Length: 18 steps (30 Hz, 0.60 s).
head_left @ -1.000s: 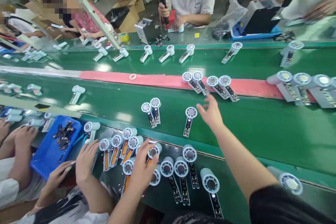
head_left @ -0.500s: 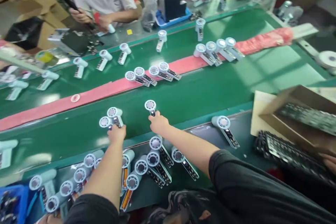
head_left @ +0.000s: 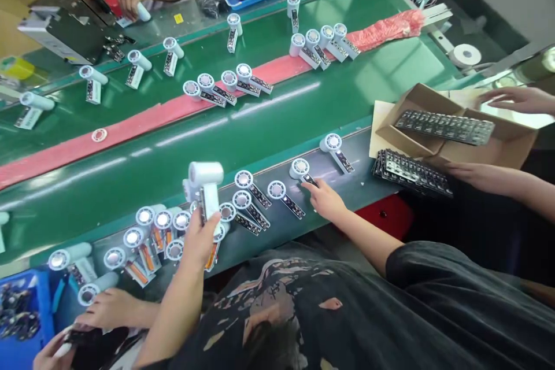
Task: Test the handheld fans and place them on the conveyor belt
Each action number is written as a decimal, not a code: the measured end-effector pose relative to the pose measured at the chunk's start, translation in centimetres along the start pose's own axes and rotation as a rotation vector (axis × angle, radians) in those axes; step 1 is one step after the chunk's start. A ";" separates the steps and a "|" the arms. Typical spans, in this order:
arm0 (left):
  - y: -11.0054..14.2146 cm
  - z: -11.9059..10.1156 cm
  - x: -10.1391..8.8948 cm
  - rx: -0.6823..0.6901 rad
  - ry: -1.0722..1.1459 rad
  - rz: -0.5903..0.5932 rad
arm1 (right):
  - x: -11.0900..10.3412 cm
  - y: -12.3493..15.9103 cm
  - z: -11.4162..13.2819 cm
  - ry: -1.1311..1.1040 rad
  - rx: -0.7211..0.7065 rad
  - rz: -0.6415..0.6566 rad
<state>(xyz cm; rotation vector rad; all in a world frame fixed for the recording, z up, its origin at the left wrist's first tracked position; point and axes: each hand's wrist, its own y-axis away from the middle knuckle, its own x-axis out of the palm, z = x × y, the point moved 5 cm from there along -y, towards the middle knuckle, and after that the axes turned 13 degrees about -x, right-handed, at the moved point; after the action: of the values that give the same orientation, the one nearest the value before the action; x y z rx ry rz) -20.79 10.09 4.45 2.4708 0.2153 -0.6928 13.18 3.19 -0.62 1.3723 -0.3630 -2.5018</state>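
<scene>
My left hand [head_left: 200, 237] is closed around the handle of a white handheld fan [head_left: 204, 185], holding it upright above a cluster of similar fans [head_left: 156, 231] on the near ledge. My right hand [head_left: 325, 199] rests low on the ledge, its fingers touching the handle of another fan [head_left: 301, 170]. A few more fans [head_left: 254, 188] lie in a row between my two hands, circuit boards facing up.
The green conveyor belt [head_left: 303, 110] with a red strip [head_left: 130, 127] carries more fans. At right, another person's hands [head_left: 472, 173] work by cardboard boxes [head_left: 451, 127] of black boards. A blue bin [head_left: 21, 318] sits at lower left, beside a co-worker's hands. People work across the belt.
Both my hands pulled back from the belt to the near ledge. My left hand lifted a fan upright; my right brought one fan down onto the ledge. The view swung right.
</scene>
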 end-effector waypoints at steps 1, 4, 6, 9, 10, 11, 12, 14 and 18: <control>1.5 0.5 0.5 -0.013 -0.022 0.052 | 0.9 0.7 0.2 -0.004 0.003 -0.004; 4.9 1.6 1.8 -0.017 -0.095 0.173 | 2.6 1.6 1.4 -0.036 0.007 -0.026; 6.5 2.0 2.3 0.008 -0.150 0.229 | 2.5 1.6 2.3 -0.069 0.031 -0.062; 7.8 2.0 2.5 0.067 -0.226 0.248 | 1.0 2.1 4.0 -0.145 0.050 -0.150; 8.0 1.9 2.6 0.094 -0.246 0.239 | 0.5 2.5 4.9 -0.188 0.028 -0.169; 8.3 1.6 2.8 0.126 -0.262 0.229 | 0.1 2.9 5.9 -0.243 -0.013 -0.174; 8.6 1.2 3.2 0.161 -0.276 0.217 | 0.0 3.3 7.2 -0.308 -0.066 -0.165; 9.3 0.3 4.4 0.232 -0.298 0.195 | 0.2 4.1 9.7 -0.430 -0.177 -0.127; 11.5 -1.6 9.0 0.345 -0.348 0.233 | 0.8 5.0 11.0 -0.837 -0.125 -0.256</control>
<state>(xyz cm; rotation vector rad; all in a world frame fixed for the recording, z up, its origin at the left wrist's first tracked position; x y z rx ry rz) -9.01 1.43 6.35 2.5773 -0.3453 -1.1133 4.02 -0.71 6.18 0.2715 -0.1771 -3.1437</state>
